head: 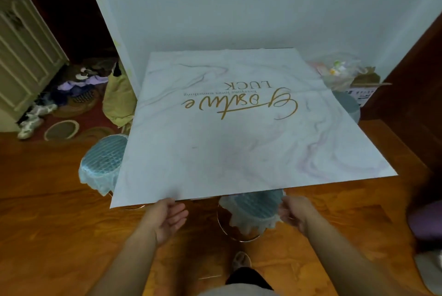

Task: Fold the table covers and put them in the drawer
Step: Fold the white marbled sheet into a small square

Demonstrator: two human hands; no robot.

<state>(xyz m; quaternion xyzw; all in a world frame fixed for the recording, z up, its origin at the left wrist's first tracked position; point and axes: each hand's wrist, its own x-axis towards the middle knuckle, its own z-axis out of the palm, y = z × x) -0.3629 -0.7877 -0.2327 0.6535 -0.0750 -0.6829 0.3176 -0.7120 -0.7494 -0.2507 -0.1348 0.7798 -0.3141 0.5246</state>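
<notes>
A square table cover [239, 142] with a pale marbled print and gold script lettering lies spread flat over the tabletop, its far edge up against the light wall [239, 8] and its near edge overhanging towards the person. The lettering reads upside down from this side, with "LUCK" just legible above the script. The left hand [167, 219] is at the near edge, left of centre, palm turned up and fingers relaxed and slightly bent; the fingertips reach right up to the cover's edge, though I cannot tell whether they touch it, and the grip is open, holding nothing. The right hand [295, 212] is lower and to the right, just beside a round stool [253, 209] with a ribbed blue seat under a crinkled clear wrap; its fingers are blurred, so I cannot tell whether that grip is open or closed on anything. A second stool [102, 164] of the same kind stands at the left side of the table, half under the cover's edge. The floor [47, 224] is polished orange-brown wood. Back on the left, a heap of clothes [79, 85] lies beside a cream cabinet [21, 56], and a cardboard box [363, 90] stuffed with plastic bags sits in the far right corner.
</notes>
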